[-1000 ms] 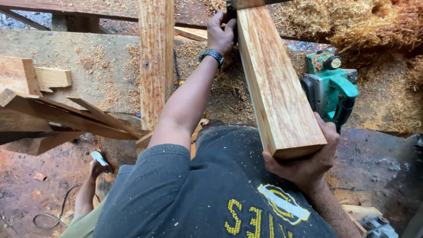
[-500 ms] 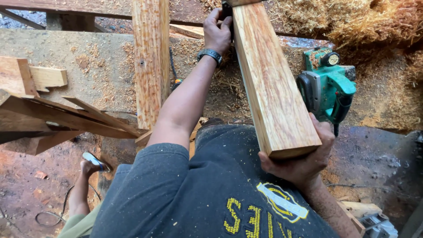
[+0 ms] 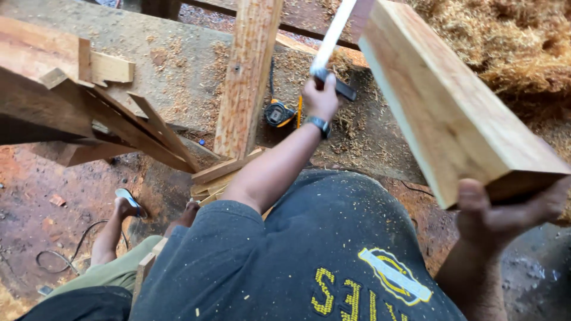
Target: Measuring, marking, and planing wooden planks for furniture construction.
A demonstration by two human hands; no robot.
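Two hands are busy: the right hand clamps the near end of a thick pale plank, fingers curled up round its end grain, so the plank rises tilted away toward the heaped wood shavings. The left hand, a watch at its wrist, is closed round the dark stock of a try square whose light blade slants up just beside the plank's left edge. Below it, a yellow-and-black tape measure lies on the sawdust-strewn surface, near an upright timber post.
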